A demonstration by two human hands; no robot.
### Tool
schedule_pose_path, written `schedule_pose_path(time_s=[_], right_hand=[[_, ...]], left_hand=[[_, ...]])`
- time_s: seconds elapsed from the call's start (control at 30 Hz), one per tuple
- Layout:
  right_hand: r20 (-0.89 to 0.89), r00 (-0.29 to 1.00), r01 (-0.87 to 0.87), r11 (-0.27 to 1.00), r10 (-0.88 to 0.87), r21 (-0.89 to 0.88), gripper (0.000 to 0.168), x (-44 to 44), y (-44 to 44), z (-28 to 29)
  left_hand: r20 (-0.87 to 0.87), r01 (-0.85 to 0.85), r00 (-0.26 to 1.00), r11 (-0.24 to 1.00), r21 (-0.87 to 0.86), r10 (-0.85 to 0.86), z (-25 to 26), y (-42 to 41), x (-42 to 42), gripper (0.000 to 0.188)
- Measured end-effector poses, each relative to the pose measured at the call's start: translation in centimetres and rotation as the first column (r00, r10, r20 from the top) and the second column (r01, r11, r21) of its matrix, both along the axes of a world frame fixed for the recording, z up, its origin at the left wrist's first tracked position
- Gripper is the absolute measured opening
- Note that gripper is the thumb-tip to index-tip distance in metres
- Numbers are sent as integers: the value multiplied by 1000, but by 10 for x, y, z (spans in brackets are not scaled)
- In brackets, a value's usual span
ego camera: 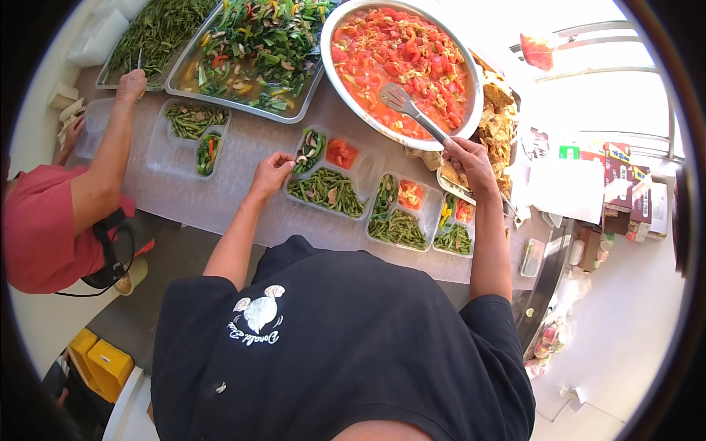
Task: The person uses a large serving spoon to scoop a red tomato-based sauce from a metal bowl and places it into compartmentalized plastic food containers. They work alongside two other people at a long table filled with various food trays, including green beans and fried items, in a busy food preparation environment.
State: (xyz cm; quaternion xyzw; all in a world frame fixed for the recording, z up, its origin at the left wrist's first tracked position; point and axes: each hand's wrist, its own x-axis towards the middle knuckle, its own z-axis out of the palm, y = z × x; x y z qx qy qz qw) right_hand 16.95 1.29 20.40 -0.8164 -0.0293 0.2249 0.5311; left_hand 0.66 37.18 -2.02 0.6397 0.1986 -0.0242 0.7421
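My right hand (468, 160) grips the handle of a slotted serving spoon (397, 99), whose head is over a large steel bowl (329, 60) of tomato and egg. With thumb and fingertips together, my left hand (274, 171) is at the left edge of a clear divided plastic container (370, 165), by its greens; whether it pinches the rim or some food I cannot tell. That container holds green beans (331, 193), leafy greens and a little tomato. To its right stand two similar filled containers (434, 223), (455, 220).
Steel trays of leafy greens (248, 60) and green beans (160, 33) lie along the back. At left, a co-worker's hand (132, 85) holds tongs by a container of beans and greens (187, 151). Fried food (493, 121) fills a tray at right, near stacked boxes (629, 187).
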Motion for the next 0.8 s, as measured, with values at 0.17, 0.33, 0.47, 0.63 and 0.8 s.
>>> schedule_pose_path(time_s=[0.17, 0.33, 0.47, 0.63, 0.8], right_hand=[[9, 999, 46, 999, -46, -13, 31, -7, -7, -5], [201, 969, -58, 922, 144, -384, 38, 11, 19, -16], [370, 876, -16, 785, 310, -619, 41, 7, 51, -21], [347, 906, -27, 852, 241, -523, 37, 4, 41, -22], [79, 997, 5, 988, 7, -153, 30, -2, 9, -24]], left_hand=[[16, 23, 1000, 1000, 8, -23, -5, 2, -3, 14], [31, 35, 999, 999, -6, -34, -11, 5, 1, 15], [5, 45, 999, 999, 2, -45, -4, 4, 2, 14], [34, 21, 999, 1000, 7, -22, -7, 2, -1, 14], [33, 12, 999, 1000, 0, -12, -9, 0, -2, 15]])
